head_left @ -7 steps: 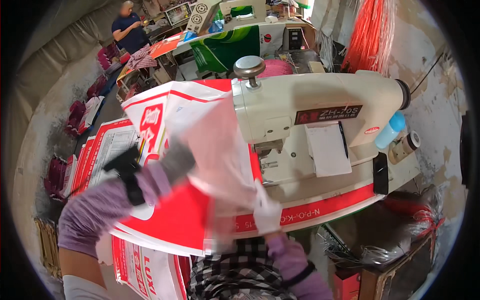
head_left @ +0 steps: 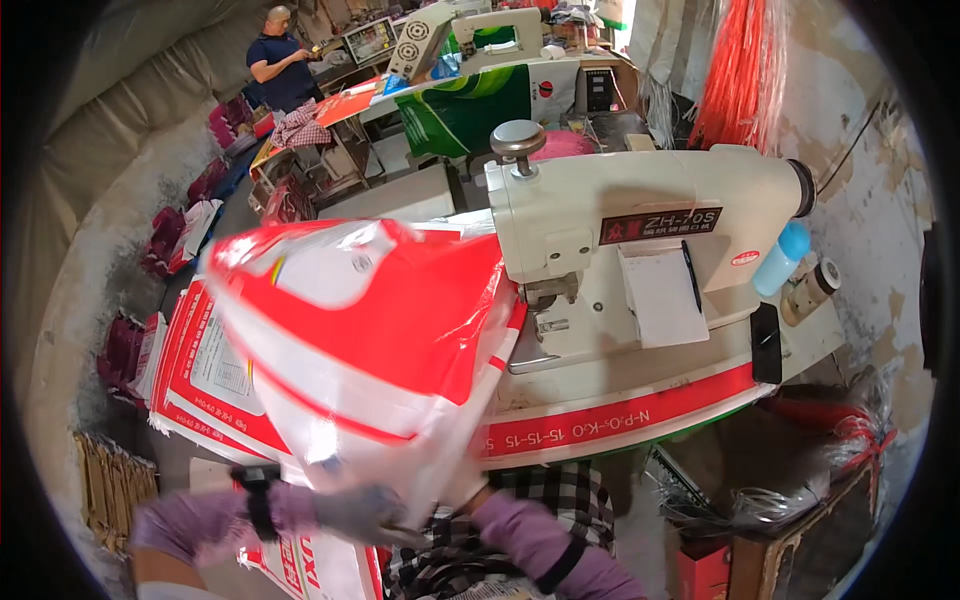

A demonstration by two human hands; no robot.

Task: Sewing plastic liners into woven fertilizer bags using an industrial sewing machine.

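A red and white plastic sack (head_left: 440, 345) billows up in front of me, left of the sewing machine (head_left: 640, 215). My left hand (head_left: 362, 508), in a grey glove, is closed at the sack's near edge, its fingers slightly blurred. Beside it, my right hand (head_left: 460, 482), in a white glove, grips the same near edge; the sack partly covers its fingers. The sack's far right side comes close to the machine's needle area (head_left: 550, 292). More flat red and white sacks (head_left: 200, 375) lie stacked beneath and to the left.
A white notepad (head_left: 660, 295) with a pen lies on the machine bed. To its right are a black phone (head_left: 766, 343), a light-blue bottle (head_left: 782, 260) and a thread spool (head_left: 812, 292). Red strands (head_left: 740, 80) hang behind. A person (head_left: 283, 62) stands at the far left.
The sack has swung over and puffed up, its red face now up. Both hands have drawn back toward my lap and come closer together. The view has shifted slightly.
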